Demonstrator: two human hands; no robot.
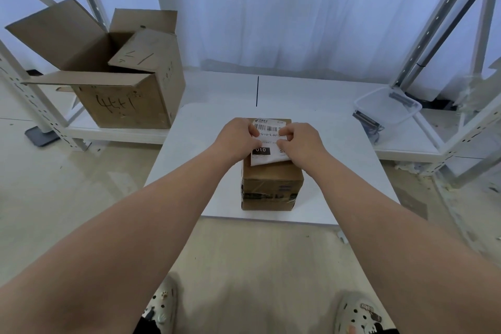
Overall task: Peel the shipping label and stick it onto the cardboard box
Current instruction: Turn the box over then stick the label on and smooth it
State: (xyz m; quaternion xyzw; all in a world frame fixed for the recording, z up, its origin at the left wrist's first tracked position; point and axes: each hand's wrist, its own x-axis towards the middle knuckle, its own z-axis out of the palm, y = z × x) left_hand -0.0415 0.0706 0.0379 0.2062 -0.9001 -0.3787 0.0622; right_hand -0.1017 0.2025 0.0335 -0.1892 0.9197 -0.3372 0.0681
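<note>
A small taped cardboard box [272,187] stands on a low white table [339,171]. Over its top lies a white shipping label [268,144] with a barcode and a black "010" patch. Its near edge curls up off the box. My left hand [236,138] pinches the label's left edge with thumb and fingers. My right hand [301,142] pinches the right edge the same way. Both hands rest over the box top and hide part of the label.
A large open cardboard box [119,89] with handwriting sits on a low shelf at the left. A clear plastic tub [387,108] lies at the right. White metal rack posts [423,43] flank the table, and my feet in clogs stand below it.
</note>
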